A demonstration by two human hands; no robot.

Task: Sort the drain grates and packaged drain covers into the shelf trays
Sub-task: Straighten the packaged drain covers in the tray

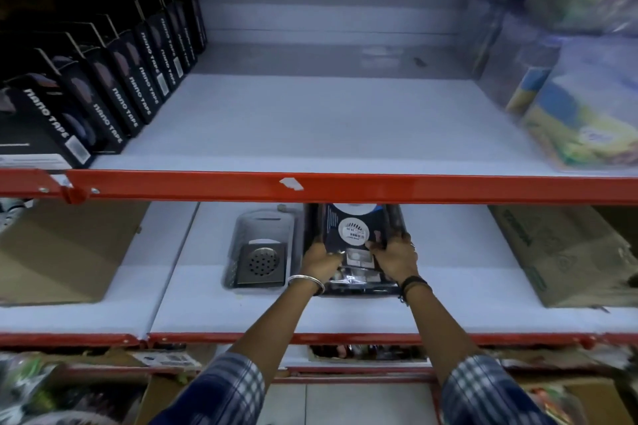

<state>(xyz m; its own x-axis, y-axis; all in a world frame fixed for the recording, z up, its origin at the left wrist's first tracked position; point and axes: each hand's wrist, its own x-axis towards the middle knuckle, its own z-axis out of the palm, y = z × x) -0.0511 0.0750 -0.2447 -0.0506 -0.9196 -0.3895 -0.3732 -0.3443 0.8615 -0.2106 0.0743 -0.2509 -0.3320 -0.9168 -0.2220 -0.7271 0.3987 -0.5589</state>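
Two trays sit side by side on the middle shelf. The left grey tray (238, 252) holds square metal drain grates (263, 263) with round perforated centres. The right dark tray (397, 217) holds dark packaged drain covers (352, 229) with a round white label. My left hand (319, 260) grips the left side of the front package. My right hand (397, 257) grips its right side. Both hands reach into the right tray. The tray's far end is hidden behind the red shelf beam.
A red beam (345, 186) fronts the upper shelf (310, 121), with black nano tape boxes (114, 90) at its left and colourful packets (580, 114) at its right. Cardboard boxes flank the trays, one at the left (62, 252), one at the right (573, 252). Lower shelves hold mixed goods.
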